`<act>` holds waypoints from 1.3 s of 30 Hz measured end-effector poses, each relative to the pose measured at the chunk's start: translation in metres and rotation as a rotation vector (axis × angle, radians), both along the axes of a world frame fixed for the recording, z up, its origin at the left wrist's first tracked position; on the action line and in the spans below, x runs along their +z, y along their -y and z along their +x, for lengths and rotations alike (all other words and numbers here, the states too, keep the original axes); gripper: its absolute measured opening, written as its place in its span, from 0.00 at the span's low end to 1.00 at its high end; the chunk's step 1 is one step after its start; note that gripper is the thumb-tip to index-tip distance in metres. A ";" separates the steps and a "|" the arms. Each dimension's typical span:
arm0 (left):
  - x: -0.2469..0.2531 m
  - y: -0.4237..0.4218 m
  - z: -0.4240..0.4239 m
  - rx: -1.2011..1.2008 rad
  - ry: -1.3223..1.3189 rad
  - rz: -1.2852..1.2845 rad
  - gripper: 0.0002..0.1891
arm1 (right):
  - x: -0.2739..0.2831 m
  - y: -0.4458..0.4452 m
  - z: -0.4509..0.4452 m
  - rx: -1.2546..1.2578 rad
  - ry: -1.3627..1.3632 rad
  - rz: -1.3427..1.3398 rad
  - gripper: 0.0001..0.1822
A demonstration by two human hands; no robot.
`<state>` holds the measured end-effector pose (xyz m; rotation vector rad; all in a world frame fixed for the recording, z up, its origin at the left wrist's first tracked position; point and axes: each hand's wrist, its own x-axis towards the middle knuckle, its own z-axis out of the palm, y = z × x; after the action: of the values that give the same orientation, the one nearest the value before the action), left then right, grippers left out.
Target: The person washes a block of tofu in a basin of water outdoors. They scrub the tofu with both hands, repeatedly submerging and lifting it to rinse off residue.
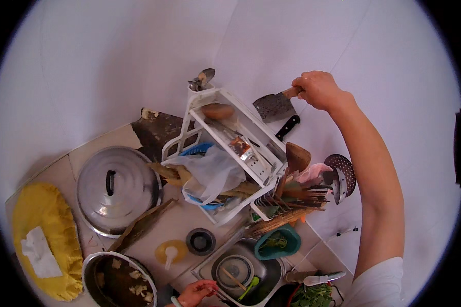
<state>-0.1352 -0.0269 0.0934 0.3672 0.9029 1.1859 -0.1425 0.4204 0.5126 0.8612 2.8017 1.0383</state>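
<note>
My right hand (318, 89) grips the wooden handle of a cleaver (274, 107), its dark blade hanging beside the back of a white plastic rack (249, 115). Just below the blade, a black-handled knife (288, 127) stands in the rack. My left hand (196, 293) is at the bottom edge, near the steel sink (267, 286), fingers curled; whether it holds anything is hard to see. In the sink lie a round bowl (235, 270), chopsticks and a green spoon (249, 288).
Left of the rack lies a large metal pot lid (119, 192), with a pot of brown liquid (119, 284) below it. A yellow cloth cover (42, 238), a pump bottle (171, 253) and a teal basket (278, 242) stand around. Ladles hang at the right.
</note>
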 end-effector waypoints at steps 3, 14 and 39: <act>-0.012 -0.002 -0.001 -0.036 0.043 0.024 0.19 | 0.000 -0.007 0.003 0.019 0.005 0.006 0.12; -0.023 -0.005 0.004 0.029 0.024 0.039 0.16 | 0.014 -0.007 -0.001 -0.028 -0.030 -0.038 0.15; -0.062 -0.004 0.016 0.035 0.012 -0.017 0.14 | 0.002 -0.027 0.000 -0.027 0.033 -0.123 0.14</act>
<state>-0.1189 -0.0233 0.0316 0.3318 0.9116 1.2111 -0.1426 0.4470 0.5144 0.8574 2.7844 0.8585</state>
